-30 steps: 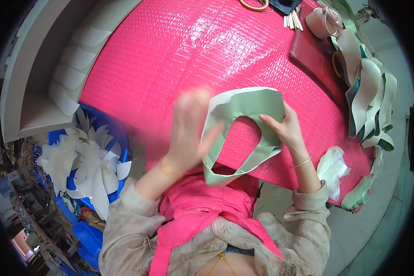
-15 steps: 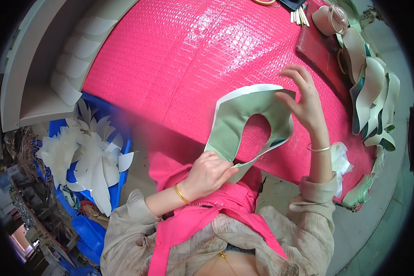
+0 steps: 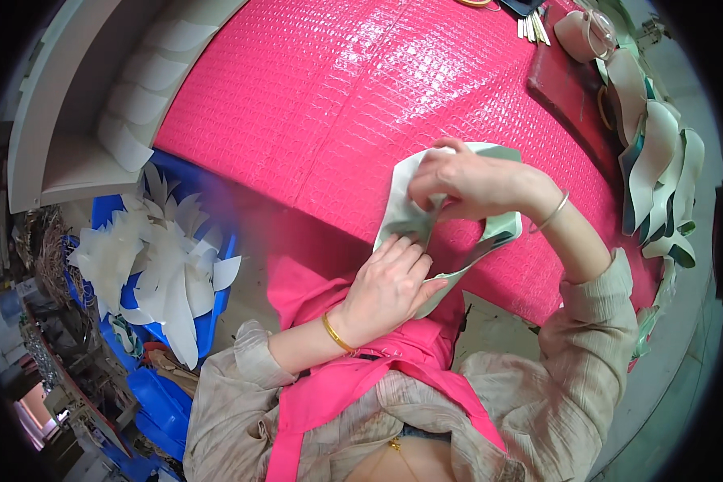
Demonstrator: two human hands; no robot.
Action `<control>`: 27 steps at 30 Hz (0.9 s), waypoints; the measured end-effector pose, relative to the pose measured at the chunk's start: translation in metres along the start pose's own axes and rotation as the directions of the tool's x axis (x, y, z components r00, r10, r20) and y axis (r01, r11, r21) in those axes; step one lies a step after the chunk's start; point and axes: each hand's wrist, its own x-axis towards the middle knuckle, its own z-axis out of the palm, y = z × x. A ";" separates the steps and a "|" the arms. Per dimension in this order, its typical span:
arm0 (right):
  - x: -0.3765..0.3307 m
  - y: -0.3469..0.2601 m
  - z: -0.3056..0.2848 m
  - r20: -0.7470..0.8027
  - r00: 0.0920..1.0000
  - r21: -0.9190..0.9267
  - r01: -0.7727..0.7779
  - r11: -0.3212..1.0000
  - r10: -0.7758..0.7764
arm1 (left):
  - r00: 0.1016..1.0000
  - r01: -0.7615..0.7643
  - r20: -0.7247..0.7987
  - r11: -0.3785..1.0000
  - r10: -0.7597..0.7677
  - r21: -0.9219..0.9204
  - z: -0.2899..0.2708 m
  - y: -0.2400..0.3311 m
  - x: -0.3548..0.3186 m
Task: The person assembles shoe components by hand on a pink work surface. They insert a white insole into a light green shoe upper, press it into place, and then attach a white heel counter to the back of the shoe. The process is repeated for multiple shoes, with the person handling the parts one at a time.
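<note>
A U-shaped shoe upper (image 3: 399,193), pale green with white edges, lies at the front edge of the pink table, its near end hanging over. My left hand (image 3: 387,281) grips its lower left part, fingers laid over the top and thumb stretched to the right. Bent over the same piece from the right, my right hand (image 3: 478,185) has its fingers curled onto the left arm of the U, near the inner edge. Its fingertips and part of the upper beneath them are hidden. Both hands touch the piece, a short way apart.
Embossed pink sheeting covers the table (image 3: 297,104). On the right hang several similar pale pieces (image 3: 659,153), near a dark red board (image 3: 574,92) and a white lidded pot (image 3: 584,36). At left, a blue bin (image 3: 209,321) holds white cut pieces (image 3: 165,273) below a pale shelf (image 3: 80,169).
My right hand has come down and left from above the upper's right side onto its left arm. My left hand's fingers have shifted up and spread flatter over the piece.
</note>
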 end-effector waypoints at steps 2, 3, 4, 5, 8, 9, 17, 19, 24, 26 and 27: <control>0.007 0.003 0.002 0.089 0.979 -0.057 -0.181 0.982 0.186 | 0.999 -0.010 -0.032 1.000 0.011 0.011 -0.001 0.000 0.002; 0.010 0.005 0.003 0.129 0.952 -0.088 -0.268 0.959 0.278 | 0.999 -0.015 -0.045 1.000 0.016 0.016 -0.002 0.001 0.004; 0.014 0.007 0.002 0.152 0.950 -0.107 -0.258 0.960 0.272 | 0.999 -0.002 -0.032 1.000 0.003 0.017 -0.003 0.003 0.005; 0.018 0.009 -0.001 0.165 0.940 -0.145 -0.276 0.950 0.298 | 0.999 0.012 -0.040 0.999 -0.010 0.044 -0.001 0.004 0.005; 0.031 0.011 -0.002 0.184 0.918 -0.286 -0.293 0.913 0.352 | 0.998 0.041 -0.043 0.994 -0.037 0.101 0.005 0.008 0.005; 0.031 0.012 -0.001 0.154 0.923 -0.234 -0.313 0.920 0.353 | 0.998 0.049 -0.031 0.993 -0.046 0.107 0.005 0.008 0.005; 0.031 0.012 -0.002 0.207 0.917 -0.054 -0.339 0.939 0.343 | 0.999 0.032 -0.009 0.973 -0.031 0.229 0.012 0.006 0.006; 0.036 0.012 -0.001 0.199 0.914 -0.171 -0.322 0.931 0.352 | 0.999 0.048 0.013 0.971 -0.052 0.236 0.012 0.007 0.005; 0.034 0.010 0.001 0.121 0.941 -0.296 -0.270 0.916 0.316 | 0.999 0.046 -0.012 0.960 -0.044 0.275 0.018 0.007 0.004; 0.034 0.015 0.007 0.076 0.952 -0.312 -0.261 0.914 0.298 | 0.998 0.060 -0.046 0.969 -0.050 0.242 0.016 0.009 0.007; 0.033 0.016 0.009 0.064 0.954 -0.294 -0.262 0.919 0.292 | 0.999 0.040 -0.035 0.985 -0.035 0.167 0.016 0.009 0.005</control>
